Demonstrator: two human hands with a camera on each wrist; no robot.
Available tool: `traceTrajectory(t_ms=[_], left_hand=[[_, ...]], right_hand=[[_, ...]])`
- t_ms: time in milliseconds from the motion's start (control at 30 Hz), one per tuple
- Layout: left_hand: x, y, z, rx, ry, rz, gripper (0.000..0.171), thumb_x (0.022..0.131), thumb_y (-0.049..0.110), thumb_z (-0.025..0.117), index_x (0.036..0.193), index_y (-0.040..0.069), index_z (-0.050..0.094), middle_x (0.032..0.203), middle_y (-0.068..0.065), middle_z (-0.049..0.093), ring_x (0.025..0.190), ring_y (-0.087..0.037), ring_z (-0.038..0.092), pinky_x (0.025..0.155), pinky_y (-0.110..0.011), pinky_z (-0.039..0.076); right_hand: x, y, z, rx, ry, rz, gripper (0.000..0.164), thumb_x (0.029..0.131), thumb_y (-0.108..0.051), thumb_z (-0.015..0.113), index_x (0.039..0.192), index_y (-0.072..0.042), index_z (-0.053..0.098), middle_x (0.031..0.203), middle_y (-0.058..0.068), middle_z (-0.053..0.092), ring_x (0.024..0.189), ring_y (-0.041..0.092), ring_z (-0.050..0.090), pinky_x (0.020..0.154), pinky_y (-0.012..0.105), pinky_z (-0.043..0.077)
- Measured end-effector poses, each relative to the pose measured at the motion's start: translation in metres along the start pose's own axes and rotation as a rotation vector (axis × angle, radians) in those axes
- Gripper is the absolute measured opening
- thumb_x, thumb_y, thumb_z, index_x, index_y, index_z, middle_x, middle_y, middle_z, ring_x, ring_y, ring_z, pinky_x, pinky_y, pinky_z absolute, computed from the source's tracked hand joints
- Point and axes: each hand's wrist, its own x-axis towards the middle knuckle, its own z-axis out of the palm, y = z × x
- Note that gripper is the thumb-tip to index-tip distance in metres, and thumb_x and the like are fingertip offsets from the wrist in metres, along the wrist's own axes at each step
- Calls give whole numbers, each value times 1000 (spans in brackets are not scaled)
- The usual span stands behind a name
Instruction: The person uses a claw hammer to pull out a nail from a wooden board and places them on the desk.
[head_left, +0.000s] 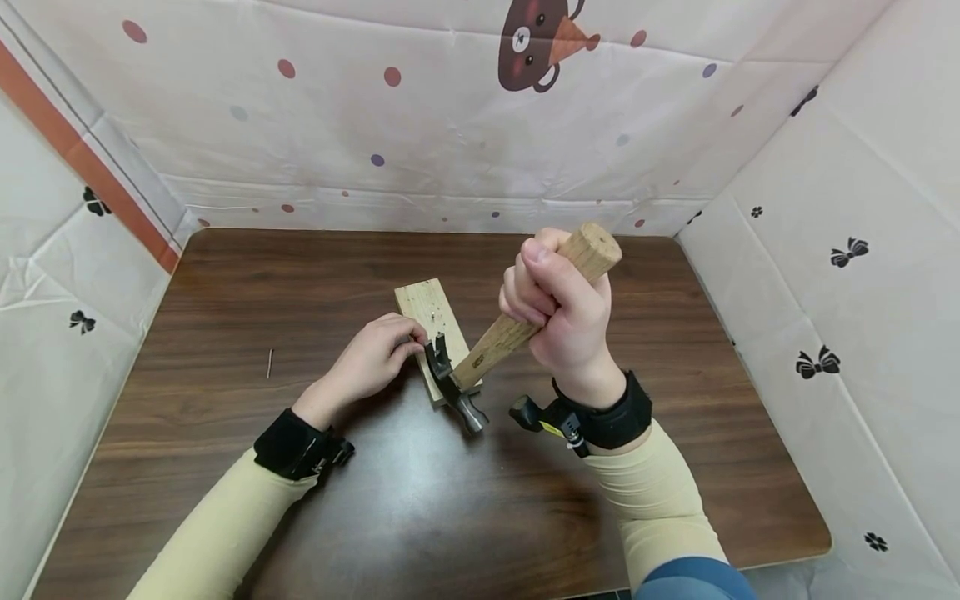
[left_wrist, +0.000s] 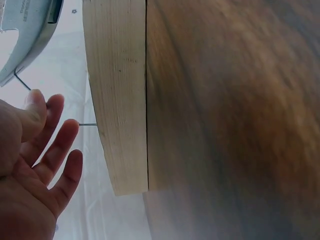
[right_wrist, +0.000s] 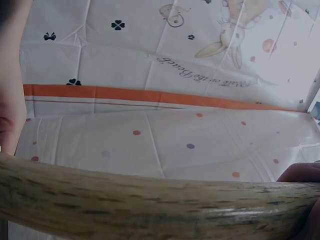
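My right hand [head_left: 566, 312] grips the wooden handle of a claw hammer [head_left: 495, 350], its butt end raised. The dark head hangs over the near part of a wooden board [head_left: 431, 304], claw toward my left hand [head_left: 378, 354]. Thumb and forefinger of that hand pinch a thin bent nail [left_wrist: 22, 82], whose far end overlaps the hammer's claw in the left wrist view. Another nail [left_wrist: 88, 124] sticks out of the board's face beside my fingers. The right wrist view shows mostly the handle [right_wrist: 150, 202].
On the tabletop [head_left: 187, 417], left of the board, lies a loose nail [head_left: 270, 363]. Small bits show on the board's far part. Patterned sheets [head_left: 427, 125] hang behind the table and along both sides. Each wrist wears a black strap with a camera [head_left: 615, 417].
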Motion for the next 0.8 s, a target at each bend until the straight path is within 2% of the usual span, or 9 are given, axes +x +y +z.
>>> traceTrajectory(t_ms=[200, 300, 367, 467, 567, 700, 800], left_hand=[[-2, 8, -3, -47, 78, -43, 11, 99, 1, 73, 97, 12, 74, 96, -1, 73, 90, -17, 64, 82, -41, 52], [-7, 13, -11, -66, 144, -80, 8, 99, 4, 75, 100, 12, 76, 96, 1, 75, 85, -16, 66, 78, -39, 54], [-14, 13, -21, -67, 189, -113, 5, 99, 7, 77, 102, 12, 77, 96, 2, 77, 82, -15, 68, 75, -34, 55], [-32, 10, -43, -51, 244, -184, 3, 99, 10, 77, 102, 11, 77, 95, 3, 80, 78, -11, 71, 68, -23, 52], [-56, 4, -73, 21, 265, -293, 2, 99, 13, 76, 101, 12, 77, 93, 2, 81, 77, -7, 71, 63, -17, 48], [-89, -14, -115, 159, 227, -480, 13, 100, 22, 74, 100, 10, 78, 90, -4, 80, 73, -9, 67, 60, -22, 45], [-112, -34, -138, 212, 157, -619, 25, 102, 29, 70, 101, 4, 77, 87, -9, 78, 70, -16, 63, 57, -30, 44]], right_hand=[[-1, 0, 1, -27, -25, 28, 34, 99, -7, 54, 66, -11, 43, 47, -2, 20, 38, 11, 19, 40, 29, 19], [-1, 1, 1, -52, -38, 43, 35, 99, -7, 51, 66, -11, 41, 48, -1, 21, 38, 12, 20, 39, 29, 19], [-2, 2, 0, -73, -40, 48, 36, 98, -7, 50, 65, -10, 39, 48, 0, 21, 38, 12, 20, 39, 30, 19], [-2, 3, -1, -93, -35, 49, 36, 98, -6, 50, 64, -9, 37, 48, 0, 20, 38, 12, 19, 39, 30, 18], [-1, 2, -2, -110, -26, 40, 36, 97, -5, 50, 64, -9, 37, 48, 0, 20, 38, 12, 19, 39, 30, 19], [1, 2, -1, -135, -25, 32, 35, 97, -4, 48, 64, -9, 37, 48, 0, 21, 38, 13, 21, 39, 31, 20], [1, 2, -1, -143, -30, 35, 36, 97, -4, 49, 64, -8, 37, 48, 1, 21, 38, 13, 21, 40, 31, 21]])
